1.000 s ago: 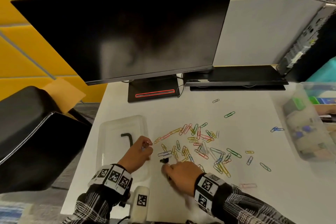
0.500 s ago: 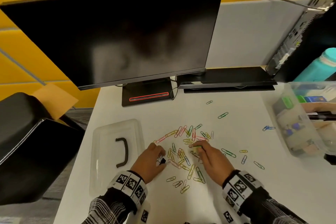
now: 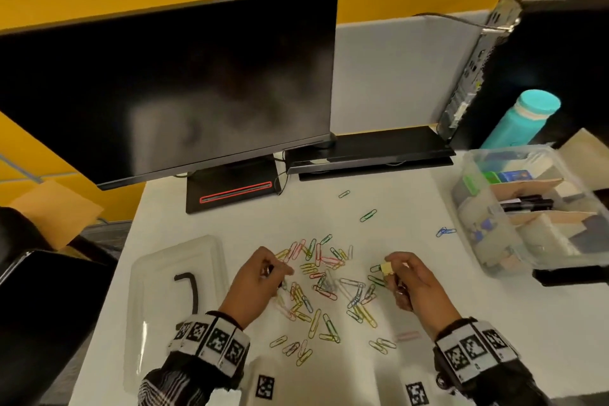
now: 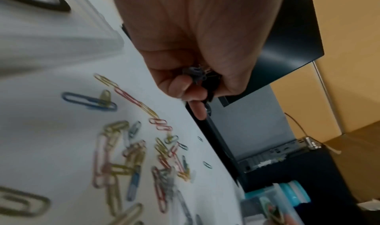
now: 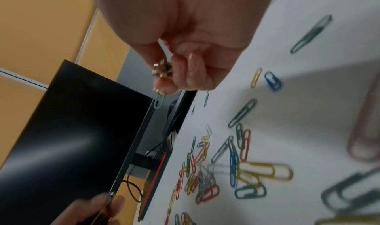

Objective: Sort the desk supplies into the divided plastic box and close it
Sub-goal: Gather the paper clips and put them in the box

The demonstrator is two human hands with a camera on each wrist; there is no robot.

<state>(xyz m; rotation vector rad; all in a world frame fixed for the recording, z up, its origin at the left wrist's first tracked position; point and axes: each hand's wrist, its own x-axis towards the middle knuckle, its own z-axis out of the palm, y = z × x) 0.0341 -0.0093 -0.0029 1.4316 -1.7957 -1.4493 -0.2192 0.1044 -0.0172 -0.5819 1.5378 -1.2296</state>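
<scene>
left hand [image 3: 255,280] grip pinching small dark clips [image 4: 202,77], right hand [image 3: 408,280] grip pinching binder clips [image 5: 161,69], paper clips [image 3: 324,287] scattered between

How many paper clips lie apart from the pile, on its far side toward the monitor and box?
3: a pale clip nearest the monitor stand, a green clip right of it, a blue clip beside the plastic box. The blue one may be two overlapping.

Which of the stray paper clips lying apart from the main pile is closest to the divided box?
The blue paper clip, alone on the desk just left of the divided box; the green clip and the small clip lie farther left, toward the monitor.
</scene>
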